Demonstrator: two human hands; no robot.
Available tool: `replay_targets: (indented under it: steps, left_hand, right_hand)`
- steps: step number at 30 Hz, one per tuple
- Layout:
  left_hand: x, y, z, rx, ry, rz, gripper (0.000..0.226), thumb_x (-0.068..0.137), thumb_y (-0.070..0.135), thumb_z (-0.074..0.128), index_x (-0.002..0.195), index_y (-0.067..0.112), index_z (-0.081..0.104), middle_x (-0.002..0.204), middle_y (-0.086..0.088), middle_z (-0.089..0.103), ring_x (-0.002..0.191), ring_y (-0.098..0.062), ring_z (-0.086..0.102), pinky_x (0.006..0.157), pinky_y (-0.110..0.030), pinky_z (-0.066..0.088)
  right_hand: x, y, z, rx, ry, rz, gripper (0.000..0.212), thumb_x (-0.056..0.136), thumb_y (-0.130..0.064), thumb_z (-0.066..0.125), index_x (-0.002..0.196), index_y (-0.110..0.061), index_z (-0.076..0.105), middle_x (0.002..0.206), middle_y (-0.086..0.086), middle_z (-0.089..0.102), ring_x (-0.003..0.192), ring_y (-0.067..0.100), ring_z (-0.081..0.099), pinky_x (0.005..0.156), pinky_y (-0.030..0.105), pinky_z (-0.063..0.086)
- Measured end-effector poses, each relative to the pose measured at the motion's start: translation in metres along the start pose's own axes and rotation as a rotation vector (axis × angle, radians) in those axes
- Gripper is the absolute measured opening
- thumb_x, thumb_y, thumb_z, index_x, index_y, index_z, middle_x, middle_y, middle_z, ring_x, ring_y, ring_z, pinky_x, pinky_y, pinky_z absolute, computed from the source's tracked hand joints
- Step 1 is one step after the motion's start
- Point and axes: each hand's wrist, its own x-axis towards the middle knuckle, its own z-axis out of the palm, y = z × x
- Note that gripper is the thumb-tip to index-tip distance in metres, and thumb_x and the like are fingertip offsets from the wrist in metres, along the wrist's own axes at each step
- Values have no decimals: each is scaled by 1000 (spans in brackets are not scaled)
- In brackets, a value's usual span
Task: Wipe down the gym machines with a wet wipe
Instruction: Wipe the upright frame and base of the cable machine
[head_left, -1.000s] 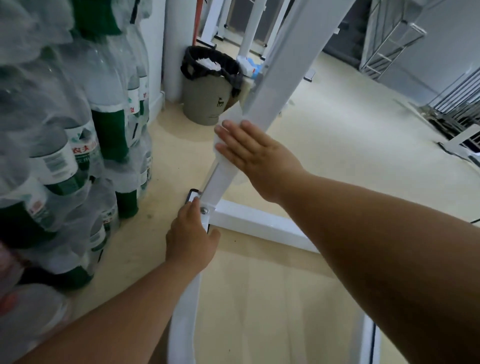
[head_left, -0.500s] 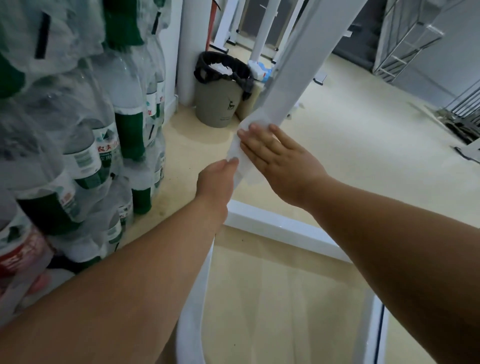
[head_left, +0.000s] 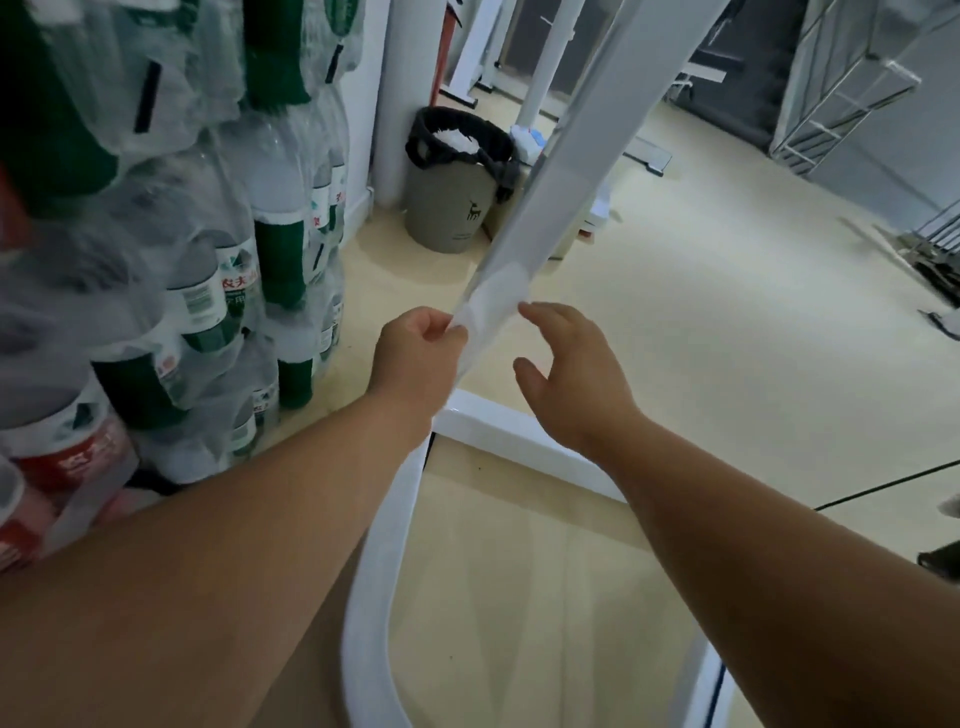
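Observation:
A white slanted post (head_left: 582, 135) of the gym machine rises from its white floor frame (head_left: 509, 431). A white wet wipe (head_left: 491, 306) lies flat against the post's lower part. My left hand (head_left: 415, 353) pinches the wipe's left edge between thumb and fingers. Just right of the post, my right hand (head_left: 566, 364) hovers with its fingers spread and relaxed; one fingertip is at the wipe's right edge, and it holds nothing.
Shrink-wrapped packs of water bottles (head_left: 197, 270) are stacked high on the left, close to my left arm. A grey bin (head_left: 452, 202) with a black liner stands behind the post. Other white machine frames (head_left: 540, 62) and metal racks (head_left: 841, 104) stand farther back on beige floor.
My left hand rose from the frame's base joint to the wipe and took its edge. My right hand, earlier pressing the wipe flat on the post, has lifted off to the right.

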Motion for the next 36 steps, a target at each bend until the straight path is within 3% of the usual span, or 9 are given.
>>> replay_targets:
  steps: [6, 11, 15, 18, 21, 25, 29, 31, 36]
  left_hand:
    - [-64, 13, -58, -6, -139, -110, 17, 89, 21, 62, 73, 22, 65, 76, -2, 60, 79, -23, 55, 73, -36, 44]
    - [-120, 37, -90, -132, -70, -283, 21, 72, 27, 61, 86, 14, 71, 99, -24, 70, 89, -35, 66, 85, -54, 56]
    - [-162, 38, -100, -186, 87, -486, 8, 89, 16, 69, 95, 22, 68, 93, -5, 74, 80, -23, 71, 65, -33, 56]
    - [-199, 48, -112, -234, 201, -584, 42, 92, 10, 69, 126, 28, 54, 90, -2, 74, 61, -6, 71, 62, -26, 53]
    - [-238, 61, -127, -140, 285, -533, 61, 89, 2, 71, 139, 31, 51, 81, 7, 75, 66, 1, 70, 66, -21, 51]
    - [-279, 88, -145, 4, 410, -466, 42, 92, 9, 70, 125, 34, 62, 79, 18, 73, 75, 12, 64, 66, -5, 45]
    - [-321, 113, -157, -23, 489, -472, 35, 91, 5, 68, 94, 40, 71, 92, 6, 74, 87, -9, 70, 83, -25, 58]
    - [-346, 130, -163, -5, 485, -468, 35, 92, 5, 68, 87, 40, 72, 97, 9, 74, 92, -8, 69, 88, -25, 57]
    - [-400, 192, -170, 44, 333, -443, 24, 94, 6, 66, 110, 20, 76, 101, 17, 70, 84, 12, 64, 81, -8, 53]
  right_hand:
    - [-37, -41, 12, 716, -223, 400, 74, 94, -19, 70, 158, -31, 35, 144, -9, 55, 129, 13, 54, 103, 29, 43]
    - [-71, -82, 8, 1013, -259, 601, 73, 67, -24, 75, 138, -31, 61, 118, 2, 74, 107, 25, 72, 93, 41, 58]
    - [-107, -112, -9, 1006, -206, 706, 58, 85, -7, 73, 135, -34, 60, 112, 2, 72, 97, 20, 72, 89, 37, 59]
    - [-136, -137, -26, 955, -156, 885, 68, 88, -9, 73, 147, -33, 49, 108, 7, 71, 89, 20, 70, 76, 28, 55]
    - [-168, -162, -47, 926, -154, 986, 74, 88, -10, 73, 151, -31, 42, 100, 13, 73, 84, 20, 68, 73, 28, 55]
    - [-206, -195, -83, 858, -240, 1033, 71, 89, -13, 76, 149, -35, 43, 84, 2, 78, 90, 19, 73, 92, 41, 60]
    - [-244, -229, -131, 823, -320, 941, 36, 88, -6, 73, 112, -31, 72, 84, 2, 77, 82, 16, 71, 85, 46, 59]
    - [-262, -240, -152, 798, -309, 879, 28, 87, -2, 72, 94, -28, 79, 83, -1, 77, 77, 10, 68, 86, 45, 58]
    - [-296, -260, -215, 765, -268, 805, 25, 88, -7, 74, 91, -32, 78, 84, -10, 78, 84, 10, 72, 82, 31, 58]
